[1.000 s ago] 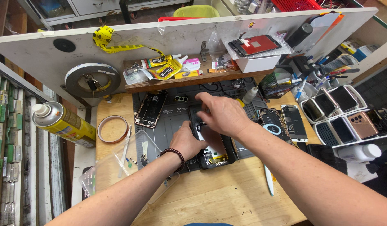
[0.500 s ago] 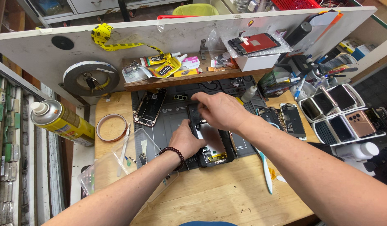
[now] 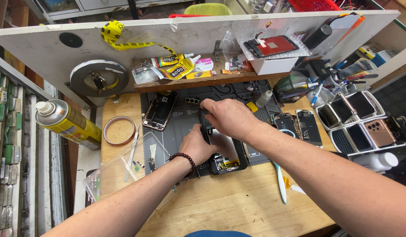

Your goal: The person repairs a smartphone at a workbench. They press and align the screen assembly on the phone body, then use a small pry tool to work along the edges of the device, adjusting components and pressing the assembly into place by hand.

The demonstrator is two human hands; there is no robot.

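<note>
- My left hand (image 3: 197,145) grips the left edge of the opened phone (image 3: 225,151), fingers curled onto it.
- My right hand (image 3: 229,116) presses down on its top end — fingers together.
- The phone lies on the dark mat (image 3: 176,127), mid-bench.

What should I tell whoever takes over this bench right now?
Left hand: grips the left edge of the opened phone on the dark mat.
Right hand: presses on the phone's top end, fingers curled over it.
Done: phone is open, insides exposed at the bottom.
Left: hidden under the hands, cannot tell.
Nearby: second open phone upper left, tape ring, tweezers, spray can.
</note>
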